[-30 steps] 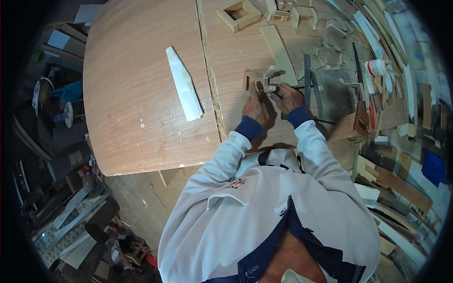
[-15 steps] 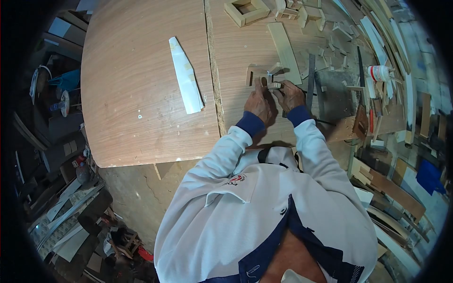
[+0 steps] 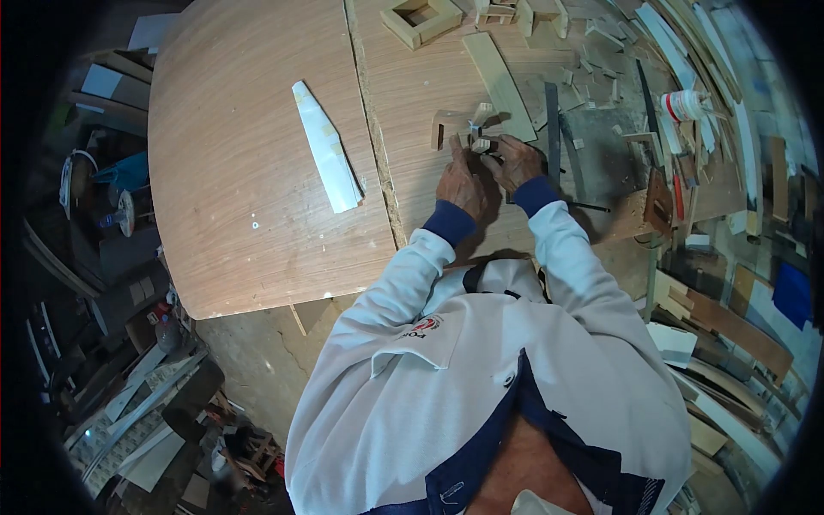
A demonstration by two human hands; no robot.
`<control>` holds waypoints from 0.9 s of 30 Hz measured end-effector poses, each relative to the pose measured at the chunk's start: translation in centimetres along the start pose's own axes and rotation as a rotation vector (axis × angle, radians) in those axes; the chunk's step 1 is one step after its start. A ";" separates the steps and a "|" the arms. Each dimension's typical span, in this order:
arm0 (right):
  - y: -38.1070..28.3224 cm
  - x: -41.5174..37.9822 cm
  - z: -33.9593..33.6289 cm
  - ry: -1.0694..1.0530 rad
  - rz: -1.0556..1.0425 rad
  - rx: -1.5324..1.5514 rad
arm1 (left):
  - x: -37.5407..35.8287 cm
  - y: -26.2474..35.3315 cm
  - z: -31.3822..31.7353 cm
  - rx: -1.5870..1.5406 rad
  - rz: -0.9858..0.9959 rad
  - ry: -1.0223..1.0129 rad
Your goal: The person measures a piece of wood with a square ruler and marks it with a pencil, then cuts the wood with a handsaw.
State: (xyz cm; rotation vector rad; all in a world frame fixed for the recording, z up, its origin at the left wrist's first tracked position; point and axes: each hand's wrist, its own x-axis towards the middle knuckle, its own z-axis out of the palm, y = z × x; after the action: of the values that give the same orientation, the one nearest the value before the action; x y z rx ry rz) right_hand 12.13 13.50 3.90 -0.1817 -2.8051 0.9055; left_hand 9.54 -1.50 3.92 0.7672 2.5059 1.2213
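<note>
Both hands are at a small wooden piece [image 3: 447, 129] with a slot in its left end and light wood blocks [image 3: 483, 112] on its right. My left hand [image 3: 462, 186] touches its near edge with the index finger stretched forward; the other fingers are partly curled. My right hand [image 3: 518, 163] has its fingers bent and closed beside a small light block [image 3: 482, 145] at the piece's near right side. What the right fingertips hold is too small to make out. A flat wooden board [image 3: 501, 86] lies just beyond the right hand.
A white tapered piece [image 3: 328, 150] lies on the wooden table [image 3: 249, 154]. At the back stand a square wooden frame [image 3: 421, 21] and small wooden assemblies [image 3: 542, 21]. Dark strips [image 3: 552, 129], wood scraps and a red-and-white roll [image 3: 682, 106] are on the right.
The camera view has shifted, so the table items appear slightly to the left. Both hands stay at the small wooden piece, with little visible change in their hold.
</note>
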 end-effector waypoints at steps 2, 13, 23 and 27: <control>0.2 0.0 0.3 0.017 0.002 -0.011 | 0.0 0.1 0.0 0.013 0.008 -0.007; 0.8 -0.2 1.2 0.053 0.009 -0.069 | 0.4 0.3 0.9 0.144 0.021 -0.003; 0.4 -0.2 0.6 0.041 0.041 -0.009 | 0.3 1.2 0.5 0.180 0.015 -0.019; -0.1 -0.3 -0.9 -0.021 0.195 0.030 | 0.1 -1.6 1.6 0.068 0.109 0.066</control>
State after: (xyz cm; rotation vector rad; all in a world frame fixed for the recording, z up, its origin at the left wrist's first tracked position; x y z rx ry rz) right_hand 12.62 13.85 4.63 -0.4505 -2.8277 0.9952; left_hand 9.55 -1.18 1.74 0.9047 2.6011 1.2202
